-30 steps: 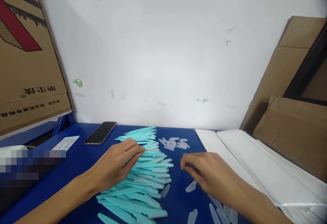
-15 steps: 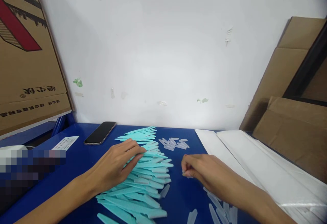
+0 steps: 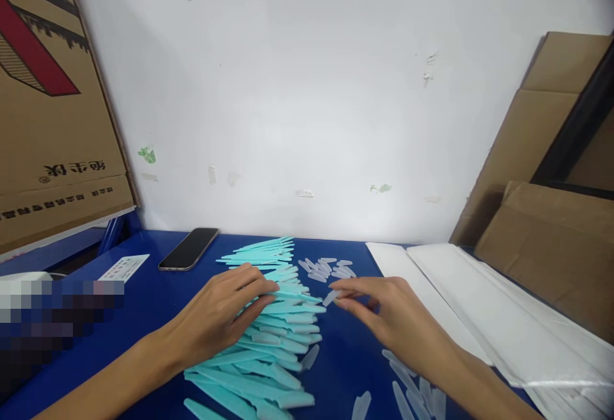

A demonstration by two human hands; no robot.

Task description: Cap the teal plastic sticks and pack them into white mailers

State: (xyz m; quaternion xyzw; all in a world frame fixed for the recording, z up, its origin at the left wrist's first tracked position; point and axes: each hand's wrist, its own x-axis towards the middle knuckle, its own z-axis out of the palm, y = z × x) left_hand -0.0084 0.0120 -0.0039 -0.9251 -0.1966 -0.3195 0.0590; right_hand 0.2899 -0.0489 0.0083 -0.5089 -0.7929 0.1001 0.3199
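Observation:
My left hand is closed over a pile of turquoise eyebrow razors, its thumb and index finger pinching the handle of one turquoise eyebrow razor. That razor's head points right. From the right, my right hand holds a small translucent blade cap between thumb and fingertips. The cap is tilted and close to the razor heads; whether it touches one I cannot tell. Loose translucent caps lie below my right wrist, and a single cap rests beside the pile.
Farther back on the blue table are more caps and a phone. White flat packaging covers the right side. Cardboard stands at the left and right, with a white wall behind.
My right hand has moved left and slightly up, bringing the cap in its fingertips into view near the razors. My left hand has shifted only slightly right.

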